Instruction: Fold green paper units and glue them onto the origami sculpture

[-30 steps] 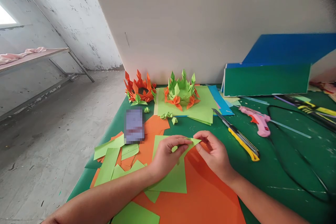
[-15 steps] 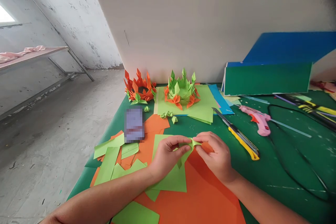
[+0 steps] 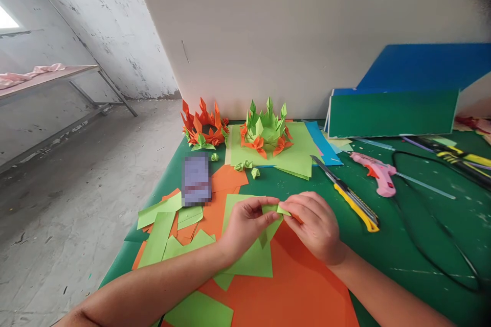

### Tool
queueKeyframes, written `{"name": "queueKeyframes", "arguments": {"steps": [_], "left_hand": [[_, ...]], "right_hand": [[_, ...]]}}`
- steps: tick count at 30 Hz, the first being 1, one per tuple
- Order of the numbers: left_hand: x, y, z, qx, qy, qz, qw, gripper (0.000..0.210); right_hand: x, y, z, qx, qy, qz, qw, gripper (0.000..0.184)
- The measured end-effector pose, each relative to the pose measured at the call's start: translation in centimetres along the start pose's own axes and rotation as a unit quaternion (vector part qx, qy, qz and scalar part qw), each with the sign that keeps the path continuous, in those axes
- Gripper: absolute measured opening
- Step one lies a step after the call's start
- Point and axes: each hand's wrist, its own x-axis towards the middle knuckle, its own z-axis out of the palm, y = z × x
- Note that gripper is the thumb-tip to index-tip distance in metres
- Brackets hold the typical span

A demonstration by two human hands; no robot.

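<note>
Both hands pinch one small folded piece of green paper (image 3: 283, 210) over the work table. My left hand (image 3: 249, 227) grips its left end between thumb and fingers. My right hand (image 3: 312, 225) closes on its right end, hiding part of the fold. Under them lie a light green sheet (image 3: 249, 260) and a large orange sheet (image 3: 299, 286). Beyond the hands stand an orange paper crown (image 3: 205, 125) and a green paper crown (image 3: 264, 130) trimmed with orange paper flowers. Small folded green paper pieces (image 3: 243, 165) rest in front of the crowns.
A yellow utility knife (image 3: 355, 204) and a pink glue gun (image 3: 378, 172) with its cord lie to the right. Green paper strips (image 3: 157, 240) and a blurred purple object (image 3: 196, 180) are on the left. A white board (image 3: 249, 36) rises behind the table.
My right hand's fingers have shifted and curled closer over the green paper, which now shows a smaller end between the hands. My left hand stays nearly in place.
</note>
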Motion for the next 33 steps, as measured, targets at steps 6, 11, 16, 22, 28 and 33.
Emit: {"name": "queueKeyframes", "arguments": {"steps": [6, 11, 16, 22, 28, 33], "left_hand": [[0.2, -0.2, -0.2, 0.0, 0.004, -0.005, 1.0, 0.038], [0.4, 0.2, -0.5, -0.017, -0.011, -0.035, 0.999, 0.039], [0.4, 0.6, -0.6, -0.044, -0.023, -0.059, 0.997, 0.039], [0.5, 1.1, -0.8, -0.087, -0.036, -0.081, 0.992, 0.036], [0.6, 1.0, -0.9, -0.105, -0.024, -0.063, 0.992, 0.031], [0.5, 1.1, -0.8, -0.115, -0.021, -0.059, 0.991, 0.032]], "right_hand": [[-0.2, 0.2, 0.0, -0.025, -0.024, -0.014, 0.999, 0.023], [0.0, 0.2, 0.2, -0.026, -0.039, -0.038, 0.998, 0.026], [0.3, 0.0, 0.1, -0.034, -0.037, -0.054, 0.997, 0.025], [0.4, -0.1, -0.1, -0.015, -0.043, -0.038, 0.998, 0.031], [0.4, -0.1, -0.1, -0.011, -0.047, -0.044, 0.998, 0.04], [0.3, -0.2, -0.2, -0.018, -0.043, -0.036, 0.998, 0.04]]}}
